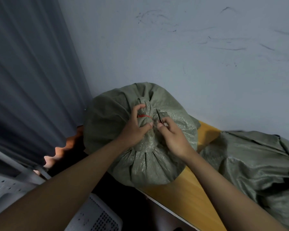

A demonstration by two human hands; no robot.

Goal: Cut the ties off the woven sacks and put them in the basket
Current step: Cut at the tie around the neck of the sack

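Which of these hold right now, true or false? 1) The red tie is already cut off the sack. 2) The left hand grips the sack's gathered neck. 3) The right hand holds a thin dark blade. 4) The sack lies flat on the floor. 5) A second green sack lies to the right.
1) False. The red tie is wrapped round the neck of the green woven sack.
2) True. The left hand curls round the neck beside the tie.
3) True. The right hand pinches a thin dark blade pointing up next to the neck.
4) False. It sits on a wooden table.
5) True. The second sack lies slumped there.
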